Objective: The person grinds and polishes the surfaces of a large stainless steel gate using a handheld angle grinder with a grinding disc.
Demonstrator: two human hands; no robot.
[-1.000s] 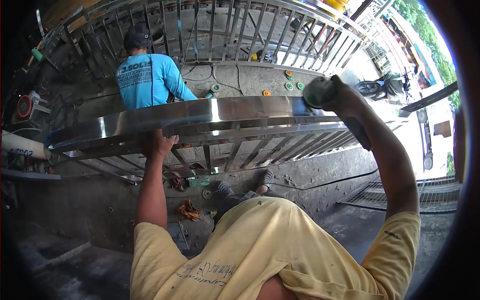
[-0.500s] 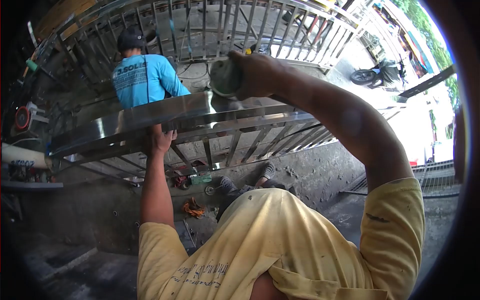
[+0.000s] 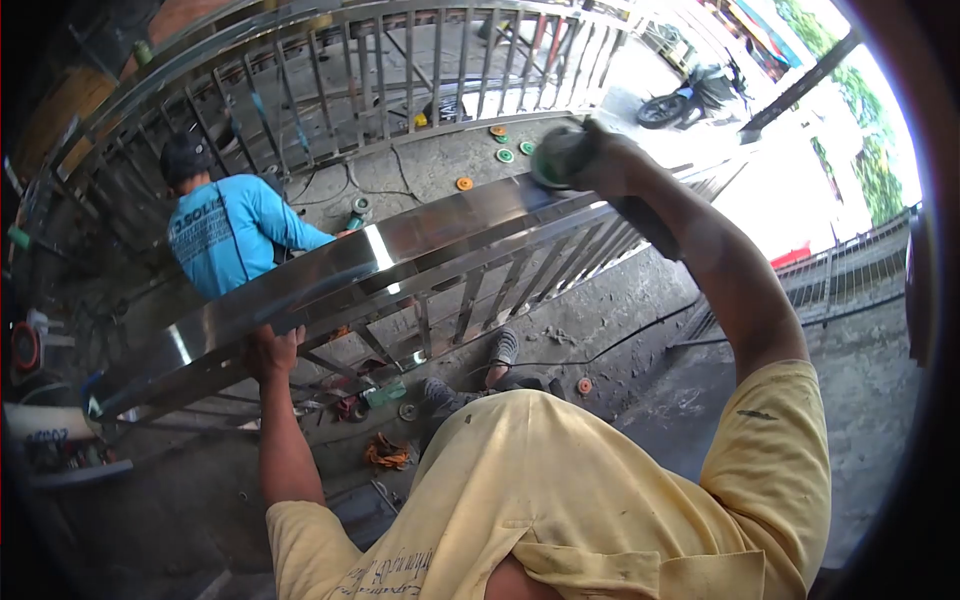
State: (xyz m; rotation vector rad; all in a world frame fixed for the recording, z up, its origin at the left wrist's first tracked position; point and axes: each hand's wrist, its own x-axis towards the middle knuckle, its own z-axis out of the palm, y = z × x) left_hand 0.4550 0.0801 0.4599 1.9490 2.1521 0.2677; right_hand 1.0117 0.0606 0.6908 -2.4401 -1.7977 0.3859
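Head view: stainless-steel rail [image 3: 450, 222], long, smooth, gently curved, slants up rightward before me. My left hand [image 3: 275, 352] is raised to its underside; fingers partly hidden, cannot tell whether clamped. White glint mid-rail. My right hand [image 3: 608, 165], reaching out, wraps a blurred, dull-green grinder [image 3: 560, 160] at the rail's right stretch.

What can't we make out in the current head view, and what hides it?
Head view:
Left hand: some fingertips, behind the metal rail.
Power tool in right hand: underside, turned away, blurred.
Blue shirt: finer print, too small.
Yellow shirt: some lettering, by folds and the bottom edge.
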